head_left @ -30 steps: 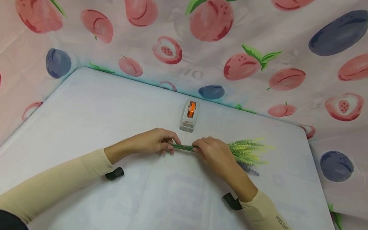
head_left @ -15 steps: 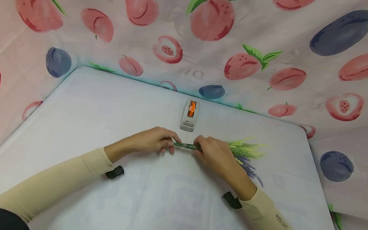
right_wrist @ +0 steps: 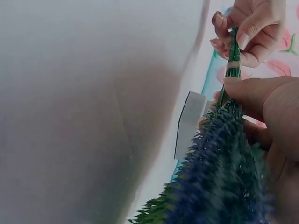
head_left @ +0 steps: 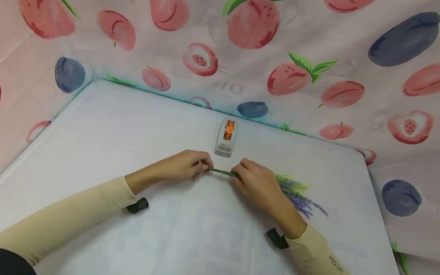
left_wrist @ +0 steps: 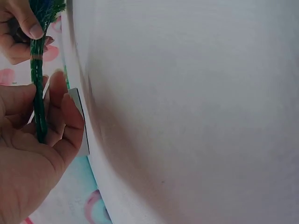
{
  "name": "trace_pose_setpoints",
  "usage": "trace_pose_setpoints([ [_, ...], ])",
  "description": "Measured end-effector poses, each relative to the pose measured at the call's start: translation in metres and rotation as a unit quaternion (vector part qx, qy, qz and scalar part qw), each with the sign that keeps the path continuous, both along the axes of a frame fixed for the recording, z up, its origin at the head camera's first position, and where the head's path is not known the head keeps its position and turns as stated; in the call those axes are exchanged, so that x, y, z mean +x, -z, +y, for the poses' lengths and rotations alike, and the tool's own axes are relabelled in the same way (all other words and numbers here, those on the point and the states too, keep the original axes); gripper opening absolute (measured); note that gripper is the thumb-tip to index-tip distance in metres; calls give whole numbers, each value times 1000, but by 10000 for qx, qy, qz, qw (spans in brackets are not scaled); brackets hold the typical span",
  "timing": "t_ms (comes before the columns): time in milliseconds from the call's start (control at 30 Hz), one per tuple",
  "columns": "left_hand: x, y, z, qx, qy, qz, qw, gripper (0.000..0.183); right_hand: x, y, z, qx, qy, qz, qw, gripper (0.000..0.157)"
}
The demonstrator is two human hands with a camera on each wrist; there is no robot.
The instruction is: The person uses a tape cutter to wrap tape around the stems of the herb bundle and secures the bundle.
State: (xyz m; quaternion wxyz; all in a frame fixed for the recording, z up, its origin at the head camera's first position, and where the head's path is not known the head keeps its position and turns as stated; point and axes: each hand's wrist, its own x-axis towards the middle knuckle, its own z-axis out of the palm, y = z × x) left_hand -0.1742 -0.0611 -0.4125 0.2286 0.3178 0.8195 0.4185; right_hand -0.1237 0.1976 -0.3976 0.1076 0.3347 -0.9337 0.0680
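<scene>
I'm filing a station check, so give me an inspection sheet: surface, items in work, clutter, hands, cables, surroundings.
Surface: white table, faint darker patches.
Items in work: flower bunch, purple and yellow-green; pale band around its green stems. Grey tape dispenser toward the far edge, untouched.
Clutter: nothing seen.
Hands: left hand pinches the stem ends; right hand grips the stems near the flowers.
Cables: nothing seen.
Surroundings: fruit-print fabric behind the table and at both sides.
</scene>
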Motion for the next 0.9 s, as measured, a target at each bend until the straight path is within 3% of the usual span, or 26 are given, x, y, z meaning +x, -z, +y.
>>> trace_pose_setpoints([
  [333, -1, 4, 0, -125, 141, 514, 9985, 17, -6, -5, -2, 168, 205, -6, 9996, 12],
  [567, -1, 5, -2, -50, 118, 406, 9991, 18, -8, -4, -3, 58, 337, -110, 9994, 12],
  [800, -1, 3, -4, -52, 55, 184, 9998, 18, -10, -2, -3, 66, 371, -282, 9989, 31],
  [900, -2, 3, -5, -34, 52, 116, 9999, 17, -11, -1, -4, -77, 409, -372, 9984, 30],
])
